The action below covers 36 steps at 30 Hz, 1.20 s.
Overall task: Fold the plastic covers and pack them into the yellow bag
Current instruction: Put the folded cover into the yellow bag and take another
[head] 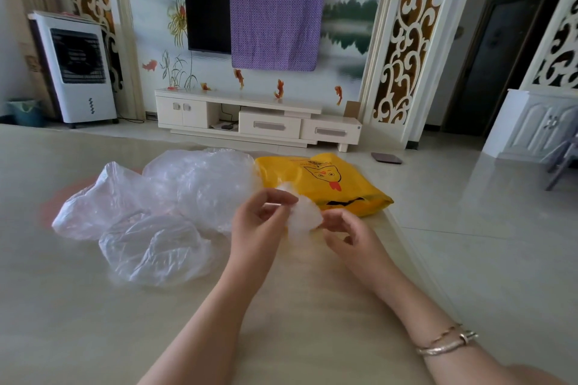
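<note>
A small bunched clear plastic cover [305, 216] is held just above the table between both hands. My left hand [258, 222] pinches its left side and my right hand [347, 233] pinches its right side. The yellow bag [325, 183], printed with a cartoon face, lies flat on the table just behind the hands. Several loose clear plastic covers [156, 247] lie crumpled on the table to the left, the largest one [200, 184] beside the bag.
The beige table [78, 306] has its right edge close to the bag and my right arm, with tiled floor beyond. A TV stand [259, 122], an air cooler [78, 69] and a bin stand far back by the wall.
</note>
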Available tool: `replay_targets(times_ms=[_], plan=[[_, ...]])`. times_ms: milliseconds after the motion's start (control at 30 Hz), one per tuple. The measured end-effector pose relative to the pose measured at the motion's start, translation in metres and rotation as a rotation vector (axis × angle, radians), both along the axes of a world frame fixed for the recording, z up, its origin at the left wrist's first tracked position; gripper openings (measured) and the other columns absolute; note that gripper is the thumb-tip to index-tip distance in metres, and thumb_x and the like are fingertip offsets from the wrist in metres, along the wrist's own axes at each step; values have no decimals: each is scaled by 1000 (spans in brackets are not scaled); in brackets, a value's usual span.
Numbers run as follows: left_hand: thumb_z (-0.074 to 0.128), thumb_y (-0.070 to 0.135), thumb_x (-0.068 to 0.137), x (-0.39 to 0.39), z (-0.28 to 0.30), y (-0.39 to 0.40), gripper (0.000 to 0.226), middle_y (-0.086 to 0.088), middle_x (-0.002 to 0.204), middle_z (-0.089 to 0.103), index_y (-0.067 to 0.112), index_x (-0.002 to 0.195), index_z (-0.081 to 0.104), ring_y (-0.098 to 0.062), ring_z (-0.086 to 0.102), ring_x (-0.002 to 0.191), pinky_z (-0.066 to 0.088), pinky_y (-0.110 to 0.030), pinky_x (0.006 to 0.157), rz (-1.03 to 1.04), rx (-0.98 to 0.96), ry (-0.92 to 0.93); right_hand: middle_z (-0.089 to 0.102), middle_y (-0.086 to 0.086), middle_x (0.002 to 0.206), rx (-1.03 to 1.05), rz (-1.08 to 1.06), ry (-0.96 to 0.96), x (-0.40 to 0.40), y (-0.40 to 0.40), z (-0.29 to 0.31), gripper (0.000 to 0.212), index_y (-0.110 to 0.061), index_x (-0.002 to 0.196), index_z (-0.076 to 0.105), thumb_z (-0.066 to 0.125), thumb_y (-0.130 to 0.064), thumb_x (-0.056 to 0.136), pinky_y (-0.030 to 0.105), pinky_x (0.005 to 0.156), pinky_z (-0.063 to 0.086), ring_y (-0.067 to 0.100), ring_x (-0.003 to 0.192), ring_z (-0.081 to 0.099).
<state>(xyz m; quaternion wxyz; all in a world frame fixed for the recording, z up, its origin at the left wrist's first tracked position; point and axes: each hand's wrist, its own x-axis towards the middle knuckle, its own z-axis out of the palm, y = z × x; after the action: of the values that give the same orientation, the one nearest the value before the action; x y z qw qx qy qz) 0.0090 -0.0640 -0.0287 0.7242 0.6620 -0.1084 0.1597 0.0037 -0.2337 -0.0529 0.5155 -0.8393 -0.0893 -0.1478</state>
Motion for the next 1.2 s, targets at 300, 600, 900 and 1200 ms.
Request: replay_targets(times_ms=[300, 600, 900, 1200], plan=[[51, 3, 95, -2, 4, 1, 17, -9, 88, 69, 4, 102, 66, -15, 67, 73, 56, -27, 61, -522, -292, 221, 72, -8, 92, 271, 58, 133, 5, -2, 2, 20, -22, 109, 64, 61, -12, 93, 19, 61, 43, 1, 74, 61], [64, 31, 91, 1, -9, -6, 20, -1, 81, 62, 15, 100, 71, -8, 58, 66, 55, -28, 67, -384, 112, 252, 65, 16, 88, 410, 101, 152, -1, -8, 4, 26, -12, 97, 73, 69, -30, 78, 31, 67, 42, 25, 78, 52], [78, 18, 78, 6, -10, -5, 19, -17, 88, 71, 8, 92, 71, -18, 64, 79, 52, -42, 91, -278, 103, 205, 69, 15, 93, 768, 242, 153, -4, -10, 14, 24, -2, 116, 55, 54, -9, 92, 33, 73, 53, 26, 83, 65], [72, 9, 82, 3, -16, -13, 26, -3, 75, 63, 16, 100, 54, -7, 64, 54, 46, -16, 57, -113, 243, 81, 67, 7, 90, 431, 60, 157, 1, 0, 3, 31, -8, 95, 58, 78, -10, 71, 23, 67, 50, 15, 79, 64]])
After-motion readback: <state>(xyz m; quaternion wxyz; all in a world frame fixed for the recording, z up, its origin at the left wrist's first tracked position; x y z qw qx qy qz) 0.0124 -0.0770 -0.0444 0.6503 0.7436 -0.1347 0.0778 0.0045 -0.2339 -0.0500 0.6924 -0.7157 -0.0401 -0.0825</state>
